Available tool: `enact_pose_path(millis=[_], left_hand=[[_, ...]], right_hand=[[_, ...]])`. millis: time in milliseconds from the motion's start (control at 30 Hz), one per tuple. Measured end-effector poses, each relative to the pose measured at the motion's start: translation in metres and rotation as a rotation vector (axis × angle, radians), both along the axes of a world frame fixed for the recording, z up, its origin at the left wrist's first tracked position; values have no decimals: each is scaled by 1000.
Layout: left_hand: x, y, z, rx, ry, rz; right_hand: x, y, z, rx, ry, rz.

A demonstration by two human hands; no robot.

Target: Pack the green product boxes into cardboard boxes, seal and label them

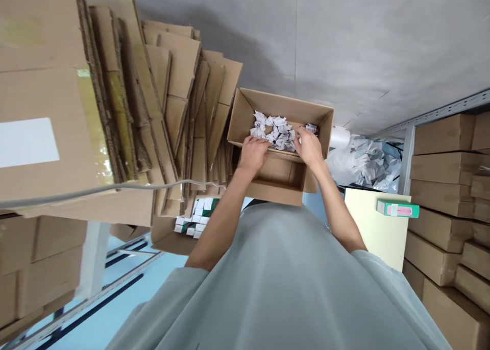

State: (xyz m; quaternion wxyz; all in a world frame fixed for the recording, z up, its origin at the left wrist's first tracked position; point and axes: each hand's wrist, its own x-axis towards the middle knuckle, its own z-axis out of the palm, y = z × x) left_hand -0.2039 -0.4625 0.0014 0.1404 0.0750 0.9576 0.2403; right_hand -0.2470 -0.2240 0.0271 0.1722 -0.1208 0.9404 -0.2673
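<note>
An open cardboard box (245, 116) sits in front of me, holding a heap of crumpled white paper (276, 129). My left hand (253, 153) is inside the box at the left edge of the paper, fingers curled down onto it. My right hand (309, 147) is at the paper's right side, fingers bent around some of the crumpled paper. Both forearms reach in over the box's near flap (278, 191). My grey shirt fills the lower part of the view.
A stack of flattened cardboard (168, 110) stands left of the box, with a big carton (46, 110) beside it. Small green-and-white boxes (197, 218) lie in a carton below. Right: a plastic bag of crumpled paper (363, 164), a green-pink box (398, 208), shelved cartons (447, 186).
</note>
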Motion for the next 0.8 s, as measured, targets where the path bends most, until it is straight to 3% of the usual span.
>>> enact_pose_path(millis=[133,267,800], left_hand=[[4,5,1,-37,1,13],[11,8,5,-25,15,14],[30,9,2,-101,63,-27]], right_hand=[[-40,-15,-43,208,-271,68],[-43,-21,-67,319,-436,158],[-29,-26,-63,395,-455,246]])
